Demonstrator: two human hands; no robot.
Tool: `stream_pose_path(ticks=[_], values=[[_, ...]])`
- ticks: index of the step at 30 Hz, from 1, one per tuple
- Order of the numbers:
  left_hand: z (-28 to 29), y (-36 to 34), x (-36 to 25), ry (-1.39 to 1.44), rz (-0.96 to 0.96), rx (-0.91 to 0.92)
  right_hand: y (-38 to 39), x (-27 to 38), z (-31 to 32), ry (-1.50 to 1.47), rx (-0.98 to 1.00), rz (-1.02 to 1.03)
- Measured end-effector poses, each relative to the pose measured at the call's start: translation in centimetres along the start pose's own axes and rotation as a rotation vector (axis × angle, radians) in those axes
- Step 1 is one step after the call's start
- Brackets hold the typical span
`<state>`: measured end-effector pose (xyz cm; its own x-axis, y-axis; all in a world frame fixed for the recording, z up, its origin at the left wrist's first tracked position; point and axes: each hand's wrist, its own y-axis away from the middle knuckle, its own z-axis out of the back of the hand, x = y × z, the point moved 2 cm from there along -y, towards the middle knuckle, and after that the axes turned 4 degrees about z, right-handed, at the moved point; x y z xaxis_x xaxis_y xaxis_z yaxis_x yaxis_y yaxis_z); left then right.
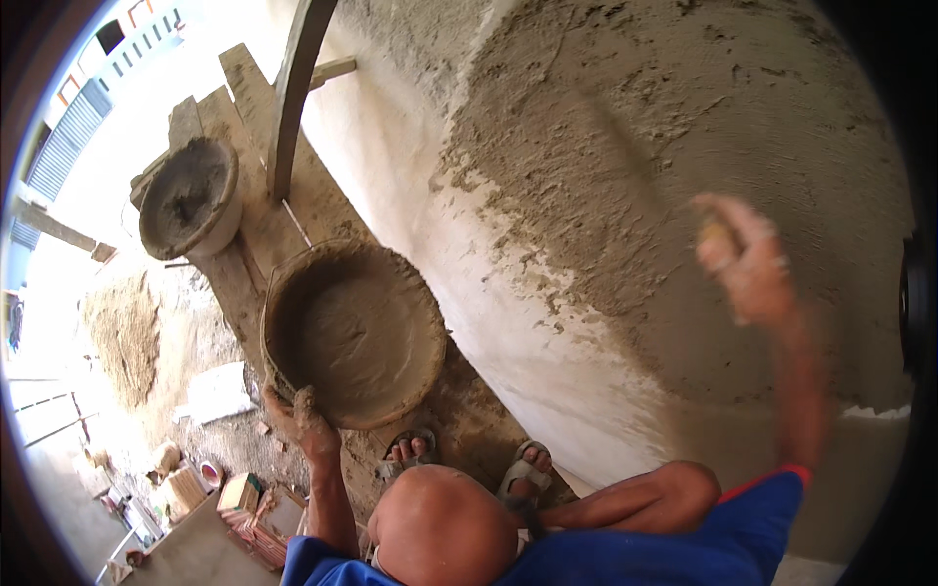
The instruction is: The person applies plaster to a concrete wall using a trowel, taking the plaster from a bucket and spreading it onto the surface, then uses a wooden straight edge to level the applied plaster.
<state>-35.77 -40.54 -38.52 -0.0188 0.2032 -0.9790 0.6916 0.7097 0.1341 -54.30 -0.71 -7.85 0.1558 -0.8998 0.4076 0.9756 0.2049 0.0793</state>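
Fingers of the left hand are clamping the near rim of the mortar pan, lower centre-left of frame; loaded with wet mortar, it is likely handling heavy and slick. Right hand, blurred at right against the plastered wall, is gripping something; what, I cannot tell.

The raised right hand is motion-blurred against the grey plastered wall; it perhaps grips something small, but what it is cannot be told.
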Motion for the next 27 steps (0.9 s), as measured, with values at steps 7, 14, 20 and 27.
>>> stream_pose_path(ticks=[7, 14, 20, 27], values=[[-2.7, 0.7, 0.4, -0.219, -0.04, 0.09, -0.4, 2.7, -20.5, 0.651, -0.102, 0.86], [-2.6, 0.9, -0.6, -0.122, -0.096, 0.044, -1.9, 5.2, -30.8, 0.443, 0.395, 0.763], [-2.6, 0.7, -0.2, -0.015, -0.024, 0.035, -1.2, 4.8, -28.3, -0.062, 0.46, 0.658], [-1.7, 0.5, 0.0, -0.08, -0.011, 0.055, -1.9, 9.4, -15.5, -0.137, 0.477, 0.512]])
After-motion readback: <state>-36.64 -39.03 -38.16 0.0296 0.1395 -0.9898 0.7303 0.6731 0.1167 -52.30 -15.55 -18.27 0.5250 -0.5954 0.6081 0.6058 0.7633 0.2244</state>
